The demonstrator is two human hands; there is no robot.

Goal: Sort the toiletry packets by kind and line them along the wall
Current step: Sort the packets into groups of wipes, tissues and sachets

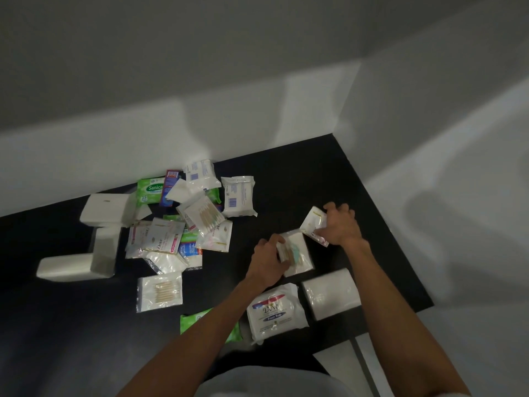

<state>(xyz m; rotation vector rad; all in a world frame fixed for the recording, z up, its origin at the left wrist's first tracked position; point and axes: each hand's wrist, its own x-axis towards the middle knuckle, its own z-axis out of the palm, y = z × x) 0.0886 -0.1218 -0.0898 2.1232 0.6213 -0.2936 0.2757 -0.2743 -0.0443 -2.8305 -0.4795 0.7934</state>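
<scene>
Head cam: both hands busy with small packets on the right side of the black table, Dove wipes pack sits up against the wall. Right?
Not quite. The Dove wipes pack lies at the table's near edge, below the left hand, not against the wall. The rest holds: in the head view both hands, the right hand included, handle small packets on the black table.

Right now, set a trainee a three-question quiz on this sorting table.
1. True or false: the right hand grips a small clear sachet.
2. Which lies nearest the person? A) the Sanica pack B) the Dove wipes pack C) the white pack with a blue barcode
3. What colour is the table?

Key
1. True; the left hand is also on a clear bag of swabs.
2. B.
3. Black.
</scene>
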